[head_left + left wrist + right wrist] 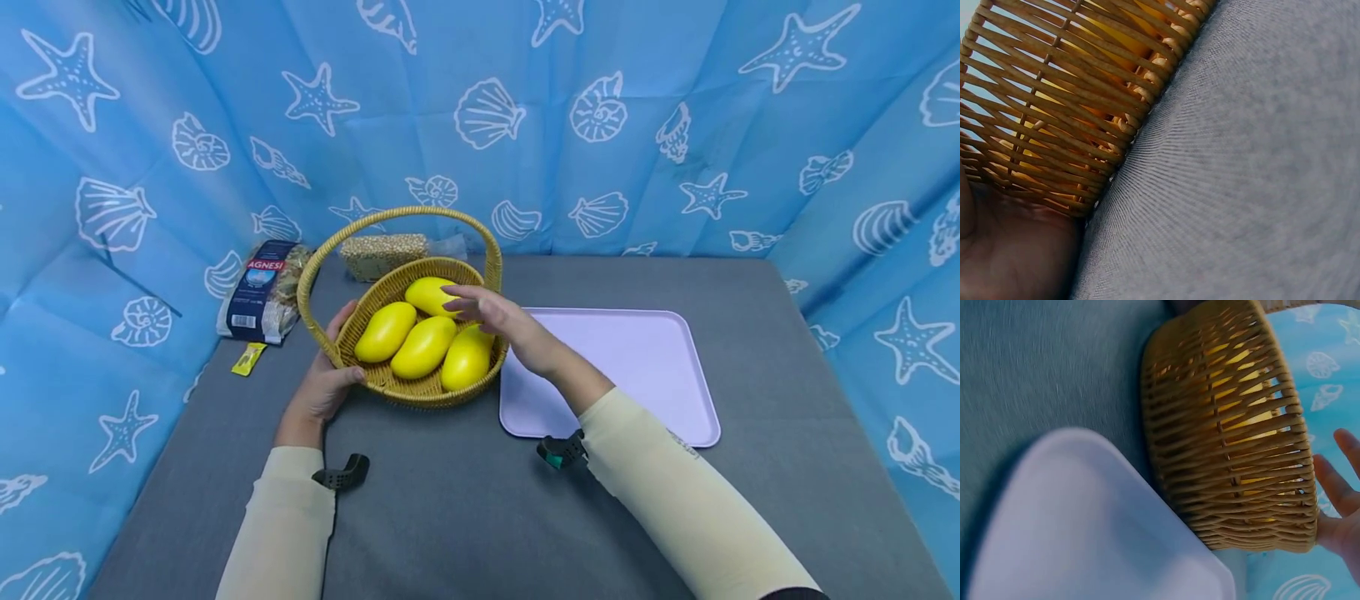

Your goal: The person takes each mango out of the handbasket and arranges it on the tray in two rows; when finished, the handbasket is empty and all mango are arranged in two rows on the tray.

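And here's the left hand (pixel 326 379), fingers and thumb wrapped firmly around the left side of the wicker basket (pixel 420 398), which stands left of centre on the grey table (pixel 450 517)! Inside sit four yellow mangoes (pixel 423 347), and over the basket's right side reaches the right hand (pixel 517 329), fingers stretched out straight, gripping nothing! Just right of the basket lies a lilac tray (pixel 622 375); off to the left, an AGNESI packet (pixel 257 292), with a small yellow wrapper (pixel 249 358) on its near side
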A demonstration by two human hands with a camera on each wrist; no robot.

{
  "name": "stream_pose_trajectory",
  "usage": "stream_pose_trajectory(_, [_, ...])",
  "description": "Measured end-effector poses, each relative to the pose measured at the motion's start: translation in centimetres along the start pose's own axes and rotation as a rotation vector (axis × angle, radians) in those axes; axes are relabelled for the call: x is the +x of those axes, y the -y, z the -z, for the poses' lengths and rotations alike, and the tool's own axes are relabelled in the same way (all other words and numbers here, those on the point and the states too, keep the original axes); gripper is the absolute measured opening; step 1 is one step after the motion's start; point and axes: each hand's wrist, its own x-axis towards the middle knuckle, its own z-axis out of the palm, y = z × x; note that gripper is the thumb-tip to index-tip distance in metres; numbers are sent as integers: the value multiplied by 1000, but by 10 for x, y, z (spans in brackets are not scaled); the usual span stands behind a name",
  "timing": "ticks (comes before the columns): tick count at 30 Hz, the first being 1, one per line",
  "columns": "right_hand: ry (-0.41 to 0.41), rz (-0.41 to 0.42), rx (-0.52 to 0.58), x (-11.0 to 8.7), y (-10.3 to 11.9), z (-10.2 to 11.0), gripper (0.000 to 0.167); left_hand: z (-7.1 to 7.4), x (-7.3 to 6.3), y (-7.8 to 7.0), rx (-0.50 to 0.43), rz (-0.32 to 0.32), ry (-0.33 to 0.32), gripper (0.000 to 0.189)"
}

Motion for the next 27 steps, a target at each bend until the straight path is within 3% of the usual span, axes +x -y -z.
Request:
stream_pose_trajectory(3, [48, -36, -140, 9, 0, -3, 97, 0, -1, 0, -4, 2, -1, 120])
stream_pose_trajectory(11, [238, -202, -378, 24, -4, -4, 72, 0, -1, 0, 1, -2, 1, 119])
stream_pose_trajectory(17, [418, -234, -620, 35, -5, -9, 52, 1, 0, -1, 2, -2, -4, 117])
stream_pose_trajectory(21, [503, -236, -718, 42, -4, -10, 51, 0, -1, -2, 14, 0, -16, 117])
stream_pose_trajectory(27, [561, -316, -749, 46, 1, -8, 58, -2, -1, 0, 34, 3, -14, 122])
